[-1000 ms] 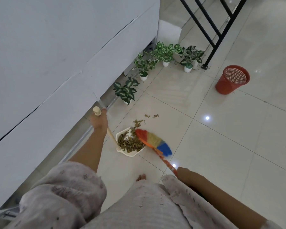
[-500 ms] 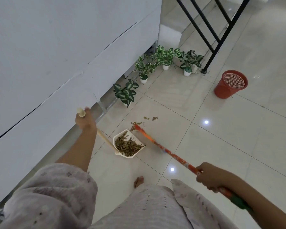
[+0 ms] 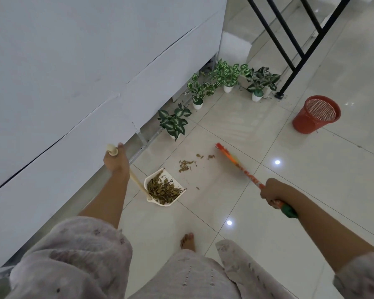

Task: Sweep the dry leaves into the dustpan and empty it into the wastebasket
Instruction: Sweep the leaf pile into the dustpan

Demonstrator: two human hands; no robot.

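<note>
You wear a loose, pale pinkish-grey cotton garment with small floral print, short sleeves, lower frame, barefoot.

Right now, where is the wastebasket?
In the head view the red wastebasket stands upright on the floor at far right, near the black railing's foot, beyond the broom.

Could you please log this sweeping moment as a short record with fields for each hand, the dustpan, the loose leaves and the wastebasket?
left hand: left hand grips the top of the dustpan's long handle
right hand: right hand grips the broom handle
broom head: on the far side of the loose leaves
dustpan: dustpan on the tiled floor, holding a pile of dry leaves
loose leaves: loose leaves scattered on the floor just beyond the dustpan's mouth
wastebasket: red wastebasket upright, far right, apart from the dustpan
task state: sweeping unfinished; dustpan not yet emptied
</note>
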